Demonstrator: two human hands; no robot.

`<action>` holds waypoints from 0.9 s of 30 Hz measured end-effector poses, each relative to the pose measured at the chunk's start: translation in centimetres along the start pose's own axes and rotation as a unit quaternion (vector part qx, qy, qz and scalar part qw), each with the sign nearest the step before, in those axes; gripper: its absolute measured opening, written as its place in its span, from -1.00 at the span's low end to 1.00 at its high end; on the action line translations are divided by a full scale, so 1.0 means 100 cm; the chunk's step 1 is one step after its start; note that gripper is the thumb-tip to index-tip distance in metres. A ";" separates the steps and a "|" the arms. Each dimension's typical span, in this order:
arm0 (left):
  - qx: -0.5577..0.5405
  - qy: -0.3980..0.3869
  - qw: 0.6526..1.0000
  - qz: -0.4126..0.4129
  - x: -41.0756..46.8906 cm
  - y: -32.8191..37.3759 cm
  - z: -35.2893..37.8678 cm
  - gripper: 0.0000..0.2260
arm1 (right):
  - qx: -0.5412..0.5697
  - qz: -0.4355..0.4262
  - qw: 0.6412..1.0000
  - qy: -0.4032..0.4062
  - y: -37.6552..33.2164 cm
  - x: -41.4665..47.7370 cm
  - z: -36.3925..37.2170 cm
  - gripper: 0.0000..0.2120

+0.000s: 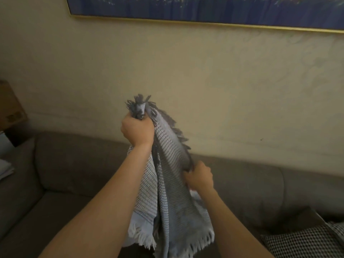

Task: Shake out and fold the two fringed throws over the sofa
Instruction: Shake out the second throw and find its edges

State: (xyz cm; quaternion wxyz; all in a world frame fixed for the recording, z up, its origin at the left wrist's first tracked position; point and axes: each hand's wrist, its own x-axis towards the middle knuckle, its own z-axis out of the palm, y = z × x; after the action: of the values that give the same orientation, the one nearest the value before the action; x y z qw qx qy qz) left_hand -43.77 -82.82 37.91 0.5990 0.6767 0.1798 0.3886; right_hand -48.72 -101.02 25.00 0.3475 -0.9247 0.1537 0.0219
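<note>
A blue-grey woven throw with fringed edges hangs bunched in front of me, above the brown sofa. My left hand is raised and shut on a gathered corner, with fringe sticking up out of the fist. My right hand sits lower and to the right, shut on the fringed edge that runs down from the left fist. The pale lower fringe dangles near the bottom of the view. A second, black-and-white checked throw lies on the sofa seat at the bottom right.
The sofa's back cushions run along a beige wall. A gold-framed blue picture hangs above. A cardboard box stands beyond the sofa's left arm, and pale papers lie at the left edge.
</note>
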 end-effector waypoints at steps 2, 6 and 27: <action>0.024 -0.018 1.000 0.006 -0.004 -0.002 0.004 -0.81 | 0.082 -0.087 0.993 0.005 -0.016 -0.005 0.012 -0.64; 0.035 -0.047 0.998 0.015 -0.013 -0.008 0.007 -0.83 | 0.115 -0.189 0.972 0.079 -0.052 -0.025 0.024 -0.66; 0.050 -0.118 0.992 0.010 -0.025 -0.010 0.004 -0.75 | 0.112 -0.183 0.962 0.170 -0.049 -0.013 0.050 -0.81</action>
State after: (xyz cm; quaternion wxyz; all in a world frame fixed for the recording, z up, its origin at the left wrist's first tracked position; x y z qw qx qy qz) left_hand -44.86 -84.65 36.19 0.5774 0.7487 0.1201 0.3027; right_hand -48.21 -93.92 24.52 0.4160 -0.8822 0.0397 -0.2169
